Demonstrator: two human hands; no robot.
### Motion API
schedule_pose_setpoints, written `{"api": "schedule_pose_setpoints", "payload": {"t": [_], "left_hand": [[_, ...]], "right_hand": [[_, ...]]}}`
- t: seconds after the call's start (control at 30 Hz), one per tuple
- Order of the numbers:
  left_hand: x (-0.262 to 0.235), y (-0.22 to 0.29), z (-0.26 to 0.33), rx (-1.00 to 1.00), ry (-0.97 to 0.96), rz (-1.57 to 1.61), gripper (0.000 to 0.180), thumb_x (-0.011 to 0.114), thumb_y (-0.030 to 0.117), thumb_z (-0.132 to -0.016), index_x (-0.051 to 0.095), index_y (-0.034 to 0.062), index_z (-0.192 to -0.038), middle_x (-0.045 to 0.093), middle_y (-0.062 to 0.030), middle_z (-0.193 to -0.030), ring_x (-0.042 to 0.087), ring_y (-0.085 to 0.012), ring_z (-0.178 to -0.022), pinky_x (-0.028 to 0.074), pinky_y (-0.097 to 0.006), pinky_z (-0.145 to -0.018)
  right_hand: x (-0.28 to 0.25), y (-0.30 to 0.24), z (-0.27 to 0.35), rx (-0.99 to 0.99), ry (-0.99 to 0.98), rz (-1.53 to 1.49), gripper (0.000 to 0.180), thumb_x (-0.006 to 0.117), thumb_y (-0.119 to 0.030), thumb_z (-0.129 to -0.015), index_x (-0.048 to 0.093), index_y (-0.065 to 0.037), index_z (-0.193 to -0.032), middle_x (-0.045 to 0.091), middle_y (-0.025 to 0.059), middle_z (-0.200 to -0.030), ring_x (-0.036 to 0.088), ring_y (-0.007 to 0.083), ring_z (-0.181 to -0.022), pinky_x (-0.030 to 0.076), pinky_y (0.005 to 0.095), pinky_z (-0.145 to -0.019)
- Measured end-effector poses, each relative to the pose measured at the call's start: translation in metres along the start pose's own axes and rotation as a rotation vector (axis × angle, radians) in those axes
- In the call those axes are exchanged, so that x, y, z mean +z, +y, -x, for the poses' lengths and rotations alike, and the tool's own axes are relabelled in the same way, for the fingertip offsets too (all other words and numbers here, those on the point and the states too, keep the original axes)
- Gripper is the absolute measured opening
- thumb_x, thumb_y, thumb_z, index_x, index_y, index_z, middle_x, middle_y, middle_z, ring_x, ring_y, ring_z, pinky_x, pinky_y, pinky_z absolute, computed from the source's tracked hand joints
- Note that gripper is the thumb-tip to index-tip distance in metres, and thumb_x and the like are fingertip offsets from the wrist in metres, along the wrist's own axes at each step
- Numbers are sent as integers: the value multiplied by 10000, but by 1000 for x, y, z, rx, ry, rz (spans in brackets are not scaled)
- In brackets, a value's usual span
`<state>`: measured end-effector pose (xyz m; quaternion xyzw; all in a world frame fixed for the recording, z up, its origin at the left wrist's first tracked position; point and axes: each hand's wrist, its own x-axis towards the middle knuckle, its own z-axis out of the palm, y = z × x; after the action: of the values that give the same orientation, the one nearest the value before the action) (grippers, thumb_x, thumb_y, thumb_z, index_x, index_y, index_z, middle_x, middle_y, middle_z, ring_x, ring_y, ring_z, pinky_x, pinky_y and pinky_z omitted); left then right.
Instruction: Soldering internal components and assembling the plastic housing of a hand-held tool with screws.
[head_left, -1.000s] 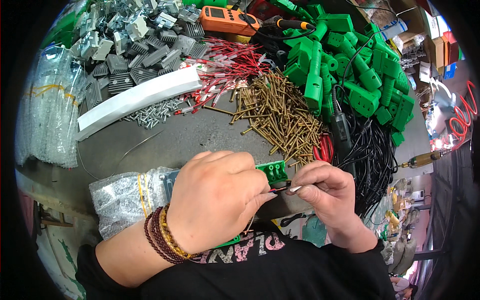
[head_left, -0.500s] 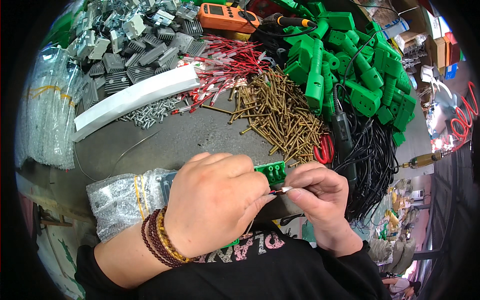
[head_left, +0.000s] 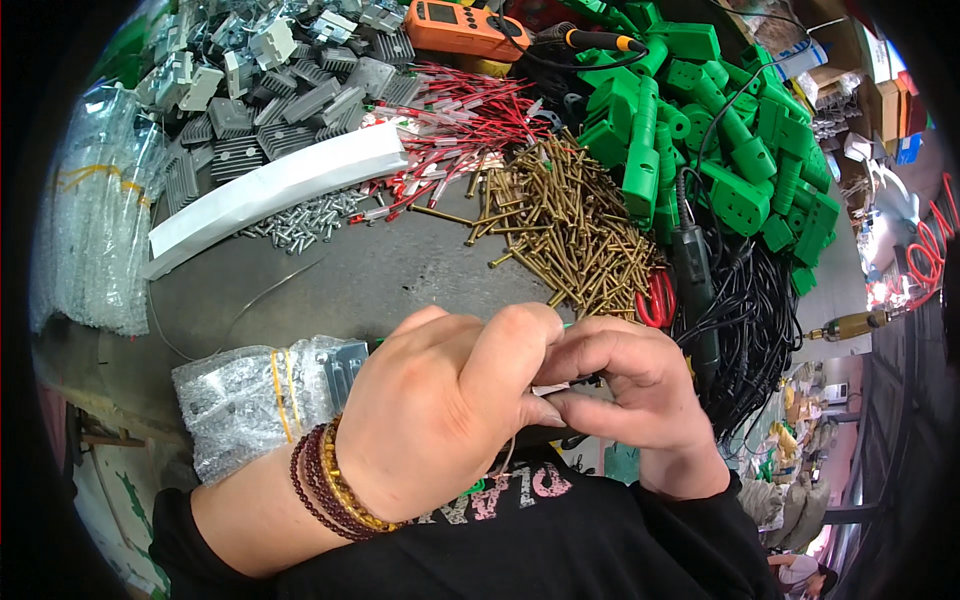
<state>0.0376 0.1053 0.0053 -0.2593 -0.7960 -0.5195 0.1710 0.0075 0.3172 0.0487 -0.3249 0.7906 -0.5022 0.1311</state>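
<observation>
My left hand (head_left: 450,375) and my right hand (head_left: 635,390) meet in front of my chest, thumbs and fingertips pinched close together. Between them shows a small white piece (head_left: 551,387), mostly covered by my fingers; a thin wire (head_left: 508,455) trails down from beneath my left hand. Only slivers of a green plastic housing (head_left: 567,325) peek out behind the hands. A bubble-wrapped bundle (head_left: 235,400) with yellow bands lies beside my left wrist, a dark finned metal block (head_left: 347,370) at its end.
Across the bench's far side lie grey heat sinks (head_left: 235,155), silver screws (head_left: 300,222), red-wired parts (head_left: 470,110), long brass screws (head_left: 570,225), green plastic housings (head_left: 740,150) and black cables (head_left: 750,320). A bent white strip (head_left: 280,195) and an orange multimeter (head_left: 465,30) lie among them.
My hands have drawn together, the right moving left and its fingers curling over. The white piece and the green housing, plainer before, are now mostly hidden.
</observation>
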Motion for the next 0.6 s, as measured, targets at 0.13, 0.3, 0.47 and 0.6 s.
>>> {"api": "schedule_pose_setpoints", "payload": {"t": [0.13,0.3,0.47,0.6], "left_hand": [[4,-2,2,4,33,21,434,863,141,-690,587,67,-1018,652,11,-714,587,-195,-592,426,-339,-628],[5,-7,0,132,17,-89,267,842,141,-683,626,93,-831,626,-18,-753,601,-246,-689,424,-372,-642],[2,-1,-2,44,-66,-214,193,795,119,-685,611,113,-743,540,-40,-741,546,-273,-714,396,-406,-658],[1,0,-2,53,-75,-190,187,793,117,-690,614,108,-743,541,-43,-736,543,-273,-704,391,-405,-653]], "right_hand": [[-9,1,9,21,14,59,153,741,8,-817,690,7,-961,703,124,-953,685,250,-855,539,337,-749],[1,0,7,-171,67,367,120,710,-2,-831,649,-5,-934,649,130,-856,632,278,-754,502,375,-674],[10,0,10,-74,19,376,59,637,-5,-865,590,-5,-902,579,122,-793,581,314,-713,469,388,-644],[7,2,16,18,-1,211,58,610,-51,-932,592,4,-924,562,117,-772,575,290,-688,467,367,-631]]}}
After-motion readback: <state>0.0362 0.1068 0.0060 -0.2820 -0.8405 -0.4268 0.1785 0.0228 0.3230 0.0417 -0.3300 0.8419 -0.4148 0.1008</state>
